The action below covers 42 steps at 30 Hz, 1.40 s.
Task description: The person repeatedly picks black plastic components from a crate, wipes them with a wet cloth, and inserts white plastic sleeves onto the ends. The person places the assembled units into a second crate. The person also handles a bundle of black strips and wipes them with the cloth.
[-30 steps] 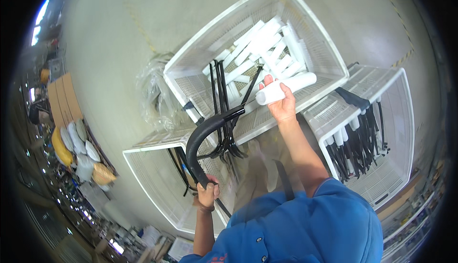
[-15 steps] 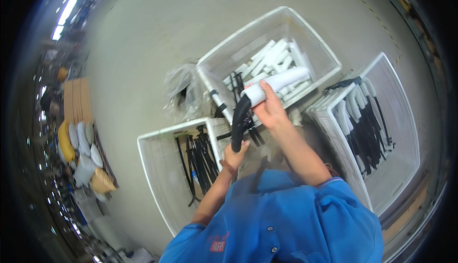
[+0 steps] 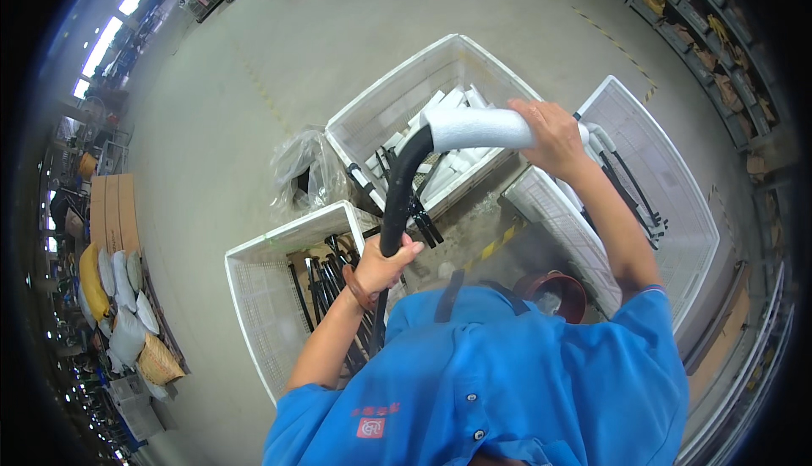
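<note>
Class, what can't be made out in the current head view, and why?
In the head view:
How far the black bar reaches: hidden by the white sleeve.
Palm of the right hand: behind its back.
Part of the red-brown bucket: covered by the blue shirt.
Goods on the upper-right shelves: too small.

The person wears a blue short-sleeved shirt [image 3: 541, 377] with round buttons [image 3: 472, 397] and a red square emblem [image 3: 370, 427]. A brown band [image 3: 355, 287] circles the left wrist [image 3: 367, 276].

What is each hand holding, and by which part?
The left hand grips the curved black tube below its bend; the right hand grips the white sleeve toward its end farther from the tube.
</note>
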Available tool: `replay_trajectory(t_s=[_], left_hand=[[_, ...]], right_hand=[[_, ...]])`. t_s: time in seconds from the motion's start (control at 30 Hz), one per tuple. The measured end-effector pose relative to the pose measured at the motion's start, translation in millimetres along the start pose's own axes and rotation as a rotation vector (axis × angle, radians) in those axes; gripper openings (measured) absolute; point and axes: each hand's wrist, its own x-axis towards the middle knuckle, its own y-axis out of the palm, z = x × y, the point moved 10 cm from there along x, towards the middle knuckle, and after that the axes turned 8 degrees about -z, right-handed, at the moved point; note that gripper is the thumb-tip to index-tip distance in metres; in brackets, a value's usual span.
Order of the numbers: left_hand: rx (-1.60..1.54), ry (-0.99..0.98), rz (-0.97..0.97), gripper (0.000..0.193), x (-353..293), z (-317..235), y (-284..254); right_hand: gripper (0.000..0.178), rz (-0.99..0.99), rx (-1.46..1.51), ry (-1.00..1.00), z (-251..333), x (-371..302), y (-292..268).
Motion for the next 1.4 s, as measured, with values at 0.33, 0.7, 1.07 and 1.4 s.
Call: replay_trajectory(t_s=[0.33, 0.7, 1.07, 1.4], left_hand=[[0.304, 0.072, 0.300, 0.029, -40.9, 76.7, 180.6], [0.247, 0.232, 0.234, 0.024, -32.0, 7.0, 229.8], [-0.512, 0.717, 0.539, 0.026, -6.8, -214.2, 339.5], [0.020, -0.479, 0.104, 0.019, 168.2, 271.1, 30.3]], right_hand=[[0.014, 0.469, -0.103, -0.483, 105.4, -156.0, -10.4], [0.061, -0.153, -0.100, 0.106, 66.9, -264.6, -155.1], [0.026, -0.409, 0.510, 0.888, -41.8, -282.8, -92.0], [0.033, 0.409, -0.346, 1.404, -107.7, -537.3, -128.6]])
